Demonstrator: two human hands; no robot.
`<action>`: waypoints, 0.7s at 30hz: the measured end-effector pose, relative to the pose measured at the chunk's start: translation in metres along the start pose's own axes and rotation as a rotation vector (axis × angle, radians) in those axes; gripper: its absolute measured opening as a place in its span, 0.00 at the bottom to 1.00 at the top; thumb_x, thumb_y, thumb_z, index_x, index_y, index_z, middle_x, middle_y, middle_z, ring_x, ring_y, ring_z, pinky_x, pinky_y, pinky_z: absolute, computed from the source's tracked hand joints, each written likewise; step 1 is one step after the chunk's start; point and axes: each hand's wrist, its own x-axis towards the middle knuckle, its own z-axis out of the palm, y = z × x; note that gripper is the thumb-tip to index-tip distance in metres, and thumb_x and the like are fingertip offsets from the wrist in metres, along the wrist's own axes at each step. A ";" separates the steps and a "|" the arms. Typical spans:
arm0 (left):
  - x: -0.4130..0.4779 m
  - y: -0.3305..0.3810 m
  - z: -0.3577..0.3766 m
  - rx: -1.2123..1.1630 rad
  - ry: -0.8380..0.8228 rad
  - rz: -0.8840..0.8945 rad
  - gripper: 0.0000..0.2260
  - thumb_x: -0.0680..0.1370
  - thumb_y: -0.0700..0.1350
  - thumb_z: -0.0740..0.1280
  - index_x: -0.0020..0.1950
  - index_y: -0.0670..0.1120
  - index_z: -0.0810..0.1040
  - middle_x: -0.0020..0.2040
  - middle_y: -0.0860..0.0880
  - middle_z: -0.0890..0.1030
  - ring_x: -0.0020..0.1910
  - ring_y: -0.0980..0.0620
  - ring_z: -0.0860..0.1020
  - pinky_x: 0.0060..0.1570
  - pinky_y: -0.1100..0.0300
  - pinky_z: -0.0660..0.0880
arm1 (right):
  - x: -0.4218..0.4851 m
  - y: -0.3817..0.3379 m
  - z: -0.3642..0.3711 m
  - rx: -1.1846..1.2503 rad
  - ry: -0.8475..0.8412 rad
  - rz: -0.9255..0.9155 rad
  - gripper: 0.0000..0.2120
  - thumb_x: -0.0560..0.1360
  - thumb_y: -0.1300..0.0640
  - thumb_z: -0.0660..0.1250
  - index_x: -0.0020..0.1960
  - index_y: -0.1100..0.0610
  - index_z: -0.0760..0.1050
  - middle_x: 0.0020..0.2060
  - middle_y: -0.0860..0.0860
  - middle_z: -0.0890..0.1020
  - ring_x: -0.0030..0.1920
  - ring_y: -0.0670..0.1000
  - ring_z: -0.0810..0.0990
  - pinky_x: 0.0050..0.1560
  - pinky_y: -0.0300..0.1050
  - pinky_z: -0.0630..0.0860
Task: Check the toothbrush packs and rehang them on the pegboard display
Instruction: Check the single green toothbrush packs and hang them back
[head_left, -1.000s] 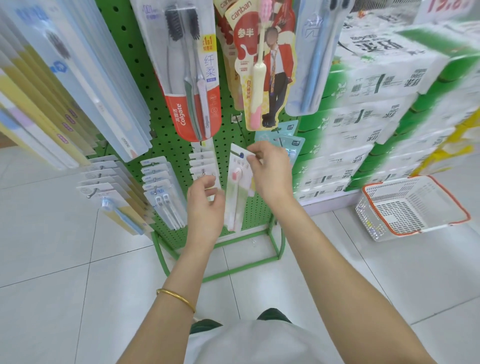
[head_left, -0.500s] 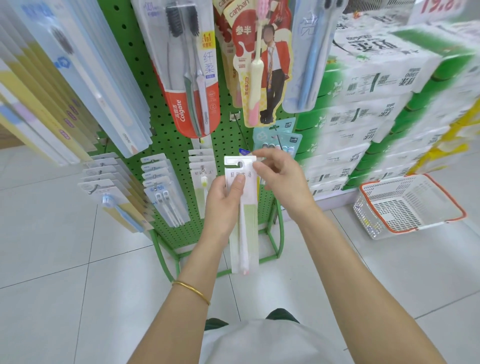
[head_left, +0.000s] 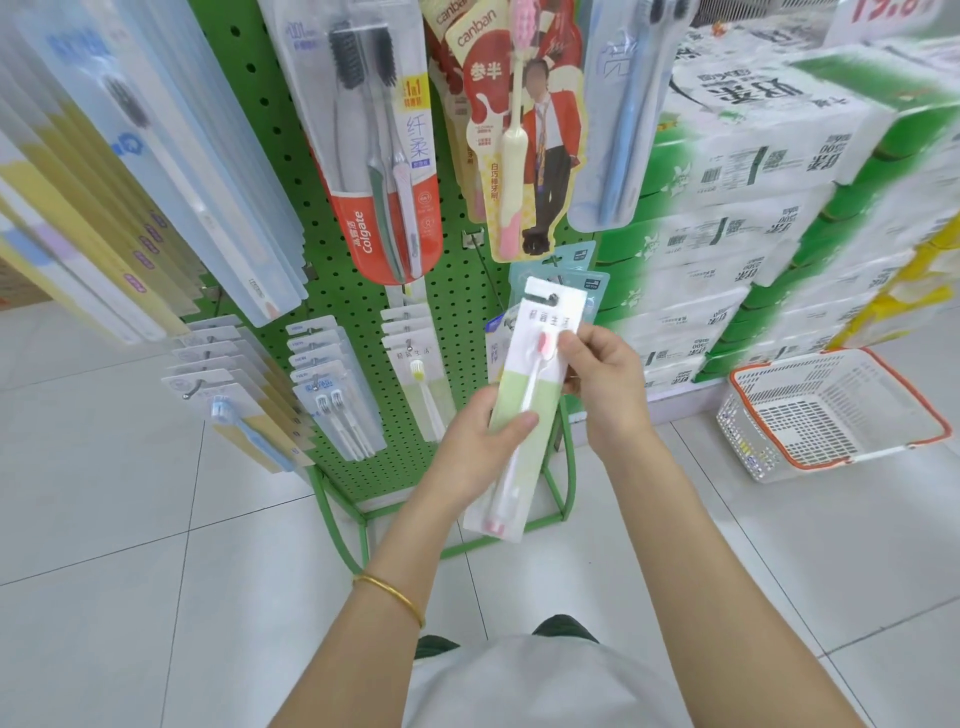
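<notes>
We see a matt card toothbrush pack (head_left: 540, 384) under a clear, glossy plastic blister, a green painted, perforated metal pegboard (head_left: 348, 299), smooth glossy floor tiles (head_left: 104, 519), a white plastic lattice basket (head_left: 753, 447) and a shiny gold metal bangle (head_left: 395, 597).

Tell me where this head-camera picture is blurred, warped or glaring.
Head view: the held toothbrush pack is fairly sharp at the centre; the tissue stacks at right and the hanging packs at far left smear into blur; wide-angle distortion leans the green pegboard and fans the floor tile lines outward; lighting is even and soft, without harsh glare.
</notes>
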 end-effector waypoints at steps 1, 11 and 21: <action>-0.001 -0.003 0.000 0.002 -0.055 -0.011 0.11 0.78 0.44 0.66 0.60 0.50 0.73 0.51 0.55 0.79 0.47 0.61 0.77 0.45 0.69 0.73 | 0.004 0.001 -0.004 0.003 0.029 -0.002 0.11 0.78 0.64 0.62 0.38 0.56 0.74 0.29 0.50 0.75 0.26 0.43 0.70 0.28 0.35 0.67; -0.004 -0.015 -0.010 0.314 -0.332 -0.047 0.38 0.71 0.47 0.74 0.76 0.54 0.57 0.72 0.58 0.66 0.68 0.56 0.68 0.69 0.54 0.65 | 0.016 0.010 -0.022 0.110 0.328 0.039 0.13 0.79 0.61 0.62 0.35 0.54 0.71 0.29 0.49 0.71 0.24 0.42 0.65 0.26 0.35 0.64; -0.014 -0.001 0.001 0.749 -0.085 0.153 0.37 0.72 0.44 0.68 0.76 0.50 0.50 0.70 0.48 0.63 0.62 0.46 0.72 0.52 0.52 0.73 | 0.003 0.005 -0.011 0.271 0.281 0.034 0.09 0.79 0.57 0.62 0.41 0.54 0.72 0.33 0.49 0.74 0.29 0.44 0.69 0.30 0.37 0.68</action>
